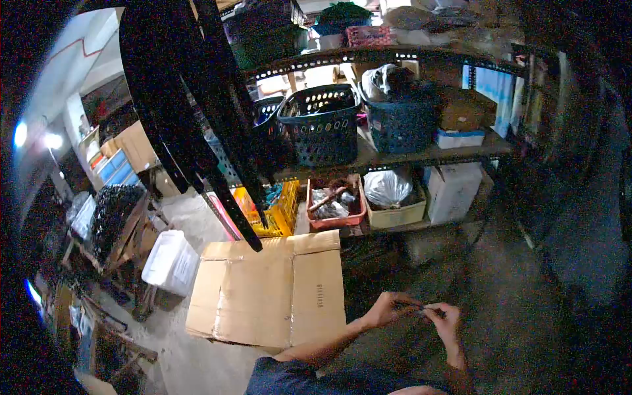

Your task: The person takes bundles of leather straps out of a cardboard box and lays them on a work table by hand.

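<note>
Near the lower middle, a small, thin dark piece (413, 305) spans the gap between my two hands; its kind is too small and blurred to tell. My left hand (385, 311) is closed with its fingers around one end. At the other end, my right hand (446, 321) pinches it between thumb and fingers. Left of my hands lies a flattened cardboard box (263, 289), partly behind my left forearm. Long black strips (191, 99) hang down in the upper left and cover part of the shelves.
Ahead, a metal shelf (395, 158) bears dark perforated baskets (319, 135). Below stand a yellow crate (284, 214), a red bin (337, 222), a cream bin (397, 218) and a white box (452, 194). A white container (170, 263) sits left, near a cluttered bench.
</note>
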`<move>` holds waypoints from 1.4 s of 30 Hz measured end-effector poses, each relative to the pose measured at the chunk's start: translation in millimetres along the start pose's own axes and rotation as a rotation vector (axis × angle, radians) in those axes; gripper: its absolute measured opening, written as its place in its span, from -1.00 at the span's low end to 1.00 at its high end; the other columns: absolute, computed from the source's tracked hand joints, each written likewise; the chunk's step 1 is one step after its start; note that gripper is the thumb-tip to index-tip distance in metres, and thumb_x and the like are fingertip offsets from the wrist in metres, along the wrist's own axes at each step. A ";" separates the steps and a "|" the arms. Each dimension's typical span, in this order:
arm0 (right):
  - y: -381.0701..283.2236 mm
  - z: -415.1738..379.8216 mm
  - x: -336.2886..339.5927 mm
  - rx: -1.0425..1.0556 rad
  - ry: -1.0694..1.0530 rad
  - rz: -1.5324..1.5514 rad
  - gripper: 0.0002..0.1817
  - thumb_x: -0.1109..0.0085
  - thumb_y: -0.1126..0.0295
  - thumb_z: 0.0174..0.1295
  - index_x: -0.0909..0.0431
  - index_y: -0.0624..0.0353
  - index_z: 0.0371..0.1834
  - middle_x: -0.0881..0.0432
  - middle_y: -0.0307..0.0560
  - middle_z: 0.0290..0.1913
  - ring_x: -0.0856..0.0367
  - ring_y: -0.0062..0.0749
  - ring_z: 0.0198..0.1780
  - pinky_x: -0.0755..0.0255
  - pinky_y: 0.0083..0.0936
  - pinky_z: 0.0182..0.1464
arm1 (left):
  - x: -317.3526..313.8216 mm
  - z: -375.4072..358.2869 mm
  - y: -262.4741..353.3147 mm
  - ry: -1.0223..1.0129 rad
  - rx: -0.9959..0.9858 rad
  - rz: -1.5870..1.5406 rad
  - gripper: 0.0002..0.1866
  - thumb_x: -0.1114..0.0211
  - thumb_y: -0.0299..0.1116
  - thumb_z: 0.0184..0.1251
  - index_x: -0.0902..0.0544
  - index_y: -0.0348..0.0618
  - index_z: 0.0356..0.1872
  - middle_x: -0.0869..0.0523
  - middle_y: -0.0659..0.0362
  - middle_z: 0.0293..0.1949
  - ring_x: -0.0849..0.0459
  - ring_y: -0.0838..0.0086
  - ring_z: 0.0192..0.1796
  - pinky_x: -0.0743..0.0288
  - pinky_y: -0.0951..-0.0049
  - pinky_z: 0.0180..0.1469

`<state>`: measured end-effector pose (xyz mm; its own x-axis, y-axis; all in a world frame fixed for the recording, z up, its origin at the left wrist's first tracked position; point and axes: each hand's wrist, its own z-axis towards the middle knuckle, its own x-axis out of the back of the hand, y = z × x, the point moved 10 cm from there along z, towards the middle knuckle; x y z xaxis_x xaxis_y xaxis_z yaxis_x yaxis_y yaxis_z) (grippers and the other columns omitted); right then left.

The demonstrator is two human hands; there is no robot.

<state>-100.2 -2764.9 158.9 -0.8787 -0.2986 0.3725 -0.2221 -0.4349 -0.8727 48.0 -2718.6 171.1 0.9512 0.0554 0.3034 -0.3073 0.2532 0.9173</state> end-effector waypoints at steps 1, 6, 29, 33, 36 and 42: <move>3.2 12.8 4.8 0.028 -0.030 0.023 -0.91 -0.23 0.56 -0.04 -0.61 0.33 -0.44 -0.64 -0.13 -0.43 -0.57 -0.51 -0.41 -0.42 -0.63 -0.36 | -3.5 13.6 5.0 -0.098 -0.019 0.038 -0.74 -0.30 -0.34 0.09 -0.63 -0.23 -0.20 -0.67 0.07 -0.27 -0.64 0.39 -0.24 -0.50 0.41 -0.18; 91.9 48.9 23.8 -0.042 -0.001 0.072 -0.88 -0.25 0.53 -0.03 -0.59 0.36 -0.42 -0.63 -0.09 -0.44 -0.57 -0.47 -0.48 -0.46 -0.56 -0.36 | 99.3 90.1 30.4 0.083 -0.047 0.146 -0.58 -0.39 -0.20 -0.01 -0.59 -0.17 -0.11 -0.63 0.06 -0.13 -0.61 0.42 -0.21 -0.48 0.43 -0.15; 50.9 285.6 -161.4 -0.074 -0.662 0.161 -0.79 -0.24 0.33 0.03 -0.64 0.22 -0.34 -0.65 -0.11 -0.46 -0.60 -0.49 -0.42 -0.47 -0.54 -0.30 | 690.5 249.3 436.6 1.293 -0.212 1.265 -0.63 -0.40 -0.21 -0.01 -0.65 -0.42 -0.40 -0.66 -0.02 -0.50 -0.63 0.35 -0.49 -0.46 0.39 -0.42; 58.7 293.9 -187.4 -0.038 -0.837 -0.003 -0.74 -0.20 0.25 0.07 -0.63 0.21 -0.29 -0.66 -0.09 -0.40 -0.60 -0.48 -0.36 -0.47 -0.54 -0.27 | 723.2 254.3 429.6 1.291 -0.070 1.189 -0.62 -0.42 -0.17 -0.04 -0.62 -0.39 -0.48 -0.60 0.04 -0.54 -0.53 0.41 -0.52 -0.39 0.38 -0.46; 53.4 299.6 -202.6 0.028 -0.898 -0.054 -0.74 -0.19 0.24 0.08 -0.63 0.19 -0.28 -0.65 -0.09 -0.39 -0.60 -0.52 -0.34 -0.46 -0.57 -0.25 | 723.0 253.9 427.8 1.280 0.010 1.183 -0.61 -0.40 -0.15 -0.02 -0.62 -0.36 -0.41 -0.60 0.05 -0.44 -0.53 0.39 -0.42 -0.39 0.35 -0.38; 86.8 326.2 -226.5 -0.079 -0.888 0.188 -0.73 -0.19 0.22 0.09 -0.64 0.20 -0.30 -0.64 -0.11 -0.41 -0.58 -0.56 -0.35 -0.44 -0.62 -0.26 | 703.0 247.1 420.8 1.240 0.186 1.178 -0.57 -0.36 -0.10 0.02 -0.61 -0.31 -0.27 -0.59 0.05 -0.24 -0.53 0.34 -0.22 -0.39 0.28 -0.21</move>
<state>217.4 -3012.1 101.8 -0.2623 -0.9174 0.2994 -0.1646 -0.2632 -0.9506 580.9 -2811.8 834.1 -0.3480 0.7929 0.5002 -0.7143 -0.5699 0.4062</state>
